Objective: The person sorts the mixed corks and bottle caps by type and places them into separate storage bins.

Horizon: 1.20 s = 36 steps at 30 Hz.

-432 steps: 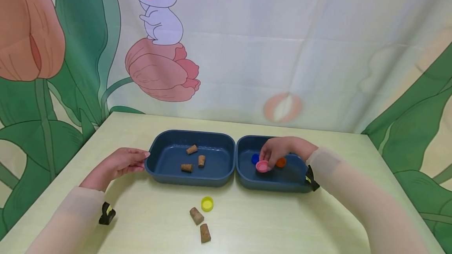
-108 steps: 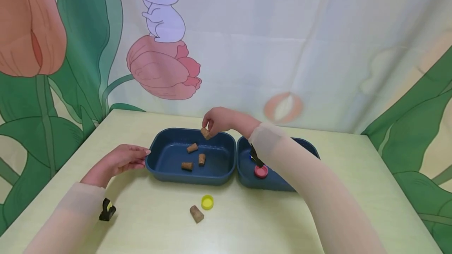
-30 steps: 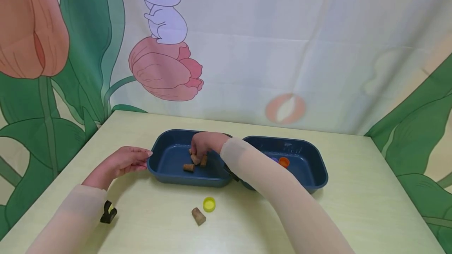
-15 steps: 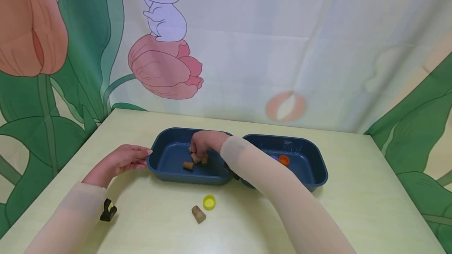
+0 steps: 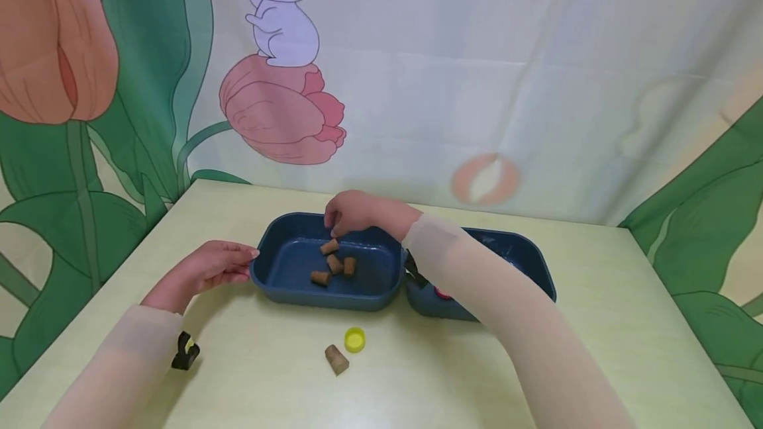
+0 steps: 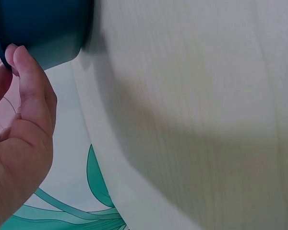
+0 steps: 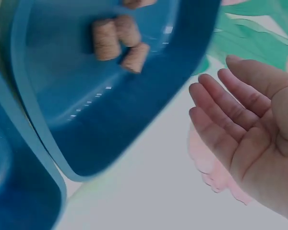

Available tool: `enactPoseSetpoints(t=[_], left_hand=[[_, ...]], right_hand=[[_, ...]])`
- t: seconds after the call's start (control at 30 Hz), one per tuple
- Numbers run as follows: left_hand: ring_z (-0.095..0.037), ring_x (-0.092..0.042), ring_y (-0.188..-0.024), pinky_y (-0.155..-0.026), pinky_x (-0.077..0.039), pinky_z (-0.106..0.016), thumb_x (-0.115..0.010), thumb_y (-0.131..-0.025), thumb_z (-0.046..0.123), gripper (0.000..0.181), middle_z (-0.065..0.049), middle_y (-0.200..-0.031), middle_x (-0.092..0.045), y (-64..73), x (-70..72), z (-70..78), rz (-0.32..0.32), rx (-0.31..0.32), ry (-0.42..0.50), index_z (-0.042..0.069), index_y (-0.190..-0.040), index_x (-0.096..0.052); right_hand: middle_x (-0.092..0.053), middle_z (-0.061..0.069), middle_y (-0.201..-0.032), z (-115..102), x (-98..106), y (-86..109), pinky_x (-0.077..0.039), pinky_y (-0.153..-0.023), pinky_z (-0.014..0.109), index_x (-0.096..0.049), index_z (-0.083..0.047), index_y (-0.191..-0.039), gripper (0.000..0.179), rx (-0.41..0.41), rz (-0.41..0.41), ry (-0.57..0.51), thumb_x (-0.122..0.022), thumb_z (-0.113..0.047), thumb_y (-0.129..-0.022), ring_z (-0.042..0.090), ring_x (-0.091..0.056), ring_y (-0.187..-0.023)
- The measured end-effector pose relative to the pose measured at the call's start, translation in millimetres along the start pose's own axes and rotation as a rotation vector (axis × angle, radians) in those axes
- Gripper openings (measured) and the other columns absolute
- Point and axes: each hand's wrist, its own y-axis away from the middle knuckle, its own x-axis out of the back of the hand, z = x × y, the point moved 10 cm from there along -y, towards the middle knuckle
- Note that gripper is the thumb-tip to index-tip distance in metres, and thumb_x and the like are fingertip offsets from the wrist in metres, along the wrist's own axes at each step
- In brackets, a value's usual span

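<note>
My left hand (image 5: 217, 267) pinches the left end of a blue tray (image 5: 324, 302) by its rim. In the left wrist view, thumb and fingertips of the left hand (image 6: 31, 105) meet at the tray's edge (image 6: 62, 50). Several cork stoppers (image 5: 335, 264) lie on that tray's floor. Above its back part hovers my right hand (image 5: 352, 212), holding nothing; the right wrist view has the right hand (image 7: 249, 124) with loosely bent fingers, apart from the corks (image 7: 105, 39). On the table in front lie another cork (image 5: 336, 359) and a yellow bottle cap (image 5: 354, 339).
A second blue tray (image 5: 518, 250) stands close on the right, partly hidden by my right sleeve. A bit of a red-pink cap (image 5: 442, 293) shows inside it. A printed curtain (image 5: 405, 104) hangs behind the table (image 5: 602, 296).
Earlier the right hand let go of a pink cap in the right tray, then carried a cork from the table into the left tray. It has now lifted away, leaving the cork there.
</note>
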Motion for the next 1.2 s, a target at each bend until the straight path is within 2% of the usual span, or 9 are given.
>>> enactPoseSetpoints(t=[0.13,0.3,0.53,0.7,0.83,1.03,1.2], left_hand=[[-0.003,-0.067,-0.07,-0.071,-0.062,-0.017,-0.056,-0.106,0.018,0.026,0.009,-0.075,-0.07,-1.3,0.8,-2.2,-0.005,-0.003,0.008,-0.001,-0.121,-0.065],[-0.003,-0.067,-0.07,-0.07,-0.061,-0.017,-0.056,-0.106,0.019,0.029,0.009,-0.075,-0.069,-3.2,1.0,-4.1,0.004,0.009,-0.002,-0.003,-0.123,-0.063],[-0.003,-0.067,-0.071,-0.071,-0.061,-0.017,-0.056,-0.106,0.019,0.033,0.01,-0.076,-0.069,-3.4,-1.2,-3.8,0.005,0.015,-0.011,-0.006,-0.127,-0.06],[-0.003,-0.067,-0.071,-0.072,-0.062,-0.017,-0.056,-0.106,0.019,0.034,0.009,-0.077,-0.07,-3.1,0.3,-3.3,0.004,0.015,-0.016,-0.008,-0.127,-0.059],[-0.003,-0.067,-0.071,-0.071,-0.062,-0.017,-0.056,-0.106,0.019,0.031,0.009,-0.076,-0.069,-3.7,1.1,-4.5,0.002,0.018,-0.012,-0.005,-0.125,-0.061],[-0.004,-0.067,-0.07,-0.071,-0.062,-0.017,-0.056,-0.106,0.019,0.026,0.009,-0.076,-0.07,-3.6,1.1,-4.8,0.004,0.03,0.005,-0.001,-0.12,-0.064],[-0.003,-0.067,-0.07,-0.071,-0.062,-0.017,-0.056,-0.106,0.019,0.035,0.009,-0.076,-0.07,-1.6,0.0,-2.8,0.012,0.026,-0.004,-0.008,-0.128,-0.058]], right_hand=[[-0.07,0.012,-0.126,-6.3,18.4,22.6,-0.054,-0.102,0.032,-0.066,-0.005,-0.129,0.029,0.058,0.08,-0.056,-0.061,-0.016,-0.103,0.024,-0.063,-0.113],[-0.072,0.011,-0.119,-11.4,32.7,50.7,-0.055,-0.101,0.03,-0.068,-0.005,-0.127,0.028,0.112,0.156,-0.107,-0.062,-0.016,-0.102,0.023,-0.065,-0.11],[-0.073,0.009,-0.118,-20.4,36.2,97.6,-0.058,-0.1,0.029,-0.067,-0.006,-0.126,0.026,0.172,0.231,-0.186,-0.062,-0.017,-0.103,0.02,-0.068,-0.112],[-0.072,0.008,-0.121,-27.8,24.6,123.2,-0.059,-0.097,0.026,-0.067,-0.006,-0.127,0.026,0.207,0.258,-0.268,-0.063,-0.015,-0.102,0.019,-0.068,-0.111],[-0.071,0.006,-0.123,-36.6,4.9,134.7,-0.058,-0.1,0.028,-0.066,-0.008,-0.126,0.026,0.231,0.227,-0.261,-0.064,-0.016,-0.102,0.018,-0.068,-0.112],[-0.072,0.005,-0.125,-47.3,-28.4,140.5,-0.056,-0.104,0.032,-0.068,-0.008,-0.127,0.029,0.265,0.163,-0.231,-0.067,-0.018,-0.1,0.02,-0.068,-0.113],[-0.072,0.004,-0.123,-48.5,-48.1,138.9,-0.055,-0.106,0.032,-0.068,-0.009,-0.127,0.03,0.275,0.149,-0.261,-0.069,-0.017,-0.099,0.019,-0.067,-0.114]])
